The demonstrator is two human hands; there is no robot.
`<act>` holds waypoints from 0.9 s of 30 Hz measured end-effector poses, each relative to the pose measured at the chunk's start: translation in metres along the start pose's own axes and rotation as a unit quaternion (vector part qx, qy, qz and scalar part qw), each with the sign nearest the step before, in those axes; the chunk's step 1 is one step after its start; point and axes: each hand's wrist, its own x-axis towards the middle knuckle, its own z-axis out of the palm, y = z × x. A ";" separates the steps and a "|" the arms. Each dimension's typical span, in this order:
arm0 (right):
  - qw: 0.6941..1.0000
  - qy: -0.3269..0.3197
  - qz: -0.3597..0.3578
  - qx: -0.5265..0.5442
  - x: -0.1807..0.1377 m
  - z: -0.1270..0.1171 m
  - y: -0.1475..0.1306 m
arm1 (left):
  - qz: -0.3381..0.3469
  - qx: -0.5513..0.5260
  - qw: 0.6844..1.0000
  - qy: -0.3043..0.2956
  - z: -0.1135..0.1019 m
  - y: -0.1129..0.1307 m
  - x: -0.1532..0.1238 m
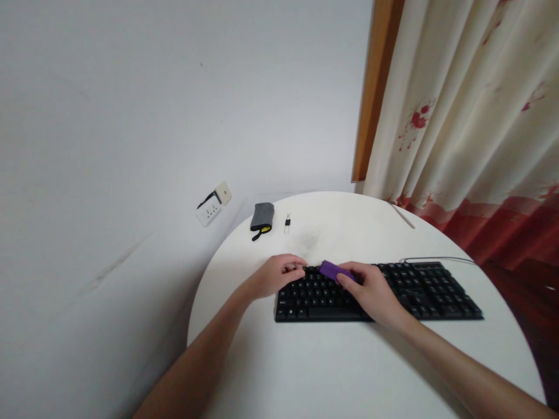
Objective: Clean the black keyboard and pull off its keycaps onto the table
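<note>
A black keyboard (419,294) lies flat across the white round table. My left hand (282,273) is at its back left corner, with the fingers curled over the edge and the thumb on the upper keys. Held in my right hand (371,288) is a purple oblong block (334,271), gripped between thumb and fingers. The block is tilted over the keyboard's upper rows, just right of my left hand. Its underside is hidden, so I cannot tell whether it touches the keys.
Behind my left hand lie a folded grey cloth (262,217) with a black loop and a small wire keycap puller (287,222). A thin pale stick (404,216) lies near the far right rim. The keyboard cable (437,258) runs off right. The wall (131,145) stands close on the left.
</note>
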 end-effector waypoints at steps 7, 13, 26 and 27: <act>0.999 0.039 0.014 -0.025 0.006 -0.011 0.010 | 0.001 0.167 0.986 0.019 -0.016 -0.020 0.004; 0.999 0.030 0.020 -0.035 0.006 -0.014 0.008 | 0.006 0.188 0.982 0.020 -0.005 -0.024 0.012; 0.996 -0.024 0.059 0.060 0.015 0.007 0.010 | 0.073 0.085 0.993 -0.039 0.026 -0.010 0.004; 0.994 -0.030 0.072 0.075 0.014 0.007 0.007 | 0.075 0.071 0.995 -0.017 0.027 -0.008 0.004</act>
